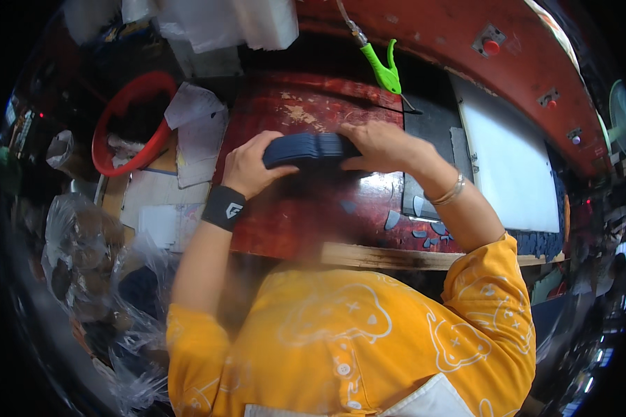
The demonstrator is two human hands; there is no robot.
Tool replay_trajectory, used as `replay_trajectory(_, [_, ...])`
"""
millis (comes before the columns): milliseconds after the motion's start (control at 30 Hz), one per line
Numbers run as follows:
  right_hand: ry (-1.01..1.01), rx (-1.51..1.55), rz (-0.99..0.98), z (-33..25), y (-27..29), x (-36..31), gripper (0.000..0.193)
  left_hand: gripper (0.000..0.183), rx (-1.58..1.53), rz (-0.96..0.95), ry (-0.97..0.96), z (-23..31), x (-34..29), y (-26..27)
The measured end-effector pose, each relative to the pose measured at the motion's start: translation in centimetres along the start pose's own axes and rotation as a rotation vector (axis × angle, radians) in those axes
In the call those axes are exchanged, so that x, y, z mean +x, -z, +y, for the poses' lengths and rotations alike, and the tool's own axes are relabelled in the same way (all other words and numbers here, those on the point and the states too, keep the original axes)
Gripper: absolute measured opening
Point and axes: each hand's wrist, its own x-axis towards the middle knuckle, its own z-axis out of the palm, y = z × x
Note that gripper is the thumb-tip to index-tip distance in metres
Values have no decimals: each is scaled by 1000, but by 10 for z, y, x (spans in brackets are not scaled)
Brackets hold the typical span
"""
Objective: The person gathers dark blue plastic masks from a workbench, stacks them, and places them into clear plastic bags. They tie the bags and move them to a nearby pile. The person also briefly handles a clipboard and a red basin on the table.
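Between my two hands, a stack of thin dark blue flat pieces [305, 149] is gripped just above the worn red tabletop [257, 222]. My left hand [246, 162] wraps the left end, thumb on the near side and fingers at the far side. At the right end, my right hand [382, 147] closes round the stack in the same way. The pieces sit edge to edge, with a slight step near the middle. Small dark blue scraps [392, 219] lie on the table below my right forearm. The stack's underside is in shadow.
A bright green air blow gun [381, 69] hangs at the far side. To the right lies a white board [511, 163], under a red machine frame with red buttons [491, 47]. On the left are a red basin [99, 142], paper sheets [196, 108] and clear plastic bags [76, 229].
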Motion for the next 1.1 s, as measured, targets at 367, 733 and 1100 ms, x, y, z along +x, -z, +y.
replay_trajectory(367, [297,155,-189,-58,-1,69,66,52,-102,95,-62,-29,-34,-5])
replay_trajectory(733, [544,837,-692,-252,54,116,67,29,291,758,952,-129,-366,112])
replay_trajectory(1100, [60,1056,-1585,-445,-95,152,40,77,491,-580,1567,-123,-452,84])
